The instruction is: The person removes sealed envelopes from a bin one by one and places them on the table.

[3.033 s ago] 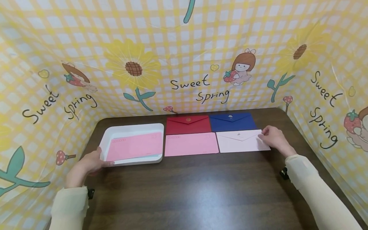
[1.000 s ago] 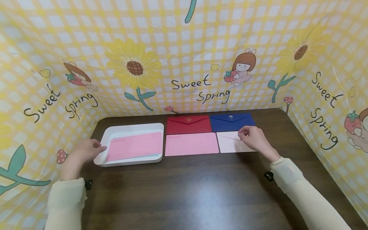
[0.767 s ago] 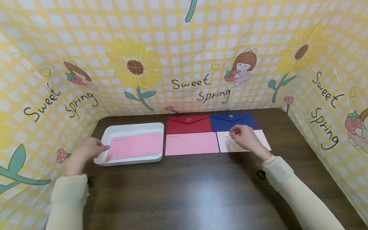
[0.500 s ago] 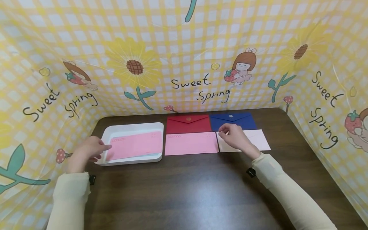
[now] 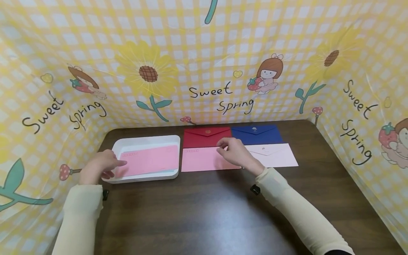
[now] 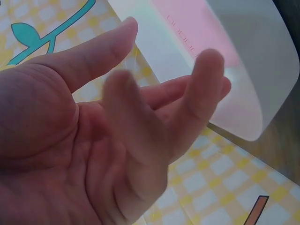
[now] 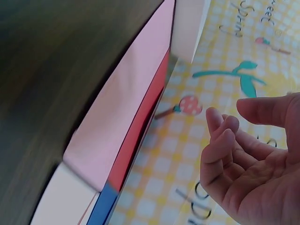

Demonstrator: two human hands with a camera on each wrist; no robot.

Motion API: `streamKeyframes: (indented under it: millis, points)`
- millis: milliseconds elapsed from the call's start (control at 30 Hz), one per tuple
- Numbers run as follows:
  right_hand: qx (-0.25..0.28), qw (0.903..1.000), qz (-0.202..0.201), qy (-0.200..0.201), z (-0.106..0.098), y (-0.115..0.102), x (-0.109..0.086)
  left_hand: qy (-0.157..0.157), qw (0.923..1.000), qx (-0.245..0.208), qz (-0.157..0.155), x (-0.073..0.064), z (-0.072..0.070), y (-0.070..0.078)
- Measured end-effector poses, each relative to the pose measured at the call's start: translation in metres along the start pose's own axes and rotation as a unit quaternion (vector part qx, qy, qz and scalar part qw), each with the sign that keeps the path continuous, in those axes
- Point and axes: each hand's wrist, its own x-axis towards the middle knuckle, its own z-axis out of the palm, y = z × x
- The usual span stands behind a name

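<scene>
My left hand (image 5: 100, 164), fingers loosely bent and holding nothing, is over the left end of a white tray (image 5: 146, 139). In the left wrist view its thumb and fingers are spread apart. A pink envelope (image 5: 153, 159) lies in the tray, with a light blue edge showing under it. My right hand (image 5: 235, 151) is above the right part of a second pink envelope (image 5: 200, 161) and hides that corner. The right wrist view shows its fingers (image 7: 220, 145) loosely curled with nothing between them and the thumb.
A red envelope (image 5: 204, 138) and a blue envelope (image 5: 259, 134) form the back row. A pale pink-white envelope (image 5: 280, 156) with a pointed flap lies at the right. The dark wooden table (image 5: 191, 212) meets a yellow checked cloth (image 5: 197, 53) behind and at both sides.
My right hand has moved left from the pale envelope's right edge to above the pink one. The left hand has let go of the tray's rim and shifted slightly right over it.
</scene>
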Motion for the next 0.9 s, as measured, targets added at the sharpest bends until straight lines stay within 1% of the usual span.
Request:
streamKeyframes:
  millis: [167,333,467,567,667,900]
  points:
    - [0.000,0.9998,-0.011,-0.019,0.013,-0.018,0.005,-0.028,0.9995,-0.012,-0.011,0.004,-0.001,0.005]
    - [0.003,0.9992,-0.017,-0.036,0.025,-0.035,0.011,-0.045,0.9988,-0.013,-0.010,0.007,-0.003,0.003]
    - [0.010,0.9982,-0.026,-0.053,0.038,-0.044,0.017,-0.059,0.9980,-0.016,-0.017,0.010,-0.004,0.002]
    - [0.016,0.9971,-0.029,-0.069,0.047,-0.049,0.021,-0.073,0.9967,-0.021,-0.030,0.013,-0.005,0.002]
    - [0.019,0.9960,-0.035,-0.080,0.055,-0.054,0.026,-0.084,0.9957,-0.016,-0.037,0.017,-0.006,0.003]
    - [0.022,0.9943,-0.047,-0.093,0.071,-0.068,0.039,-0.097,0.9940,-0.017,-0.048,0.021,-0.007,0.004]
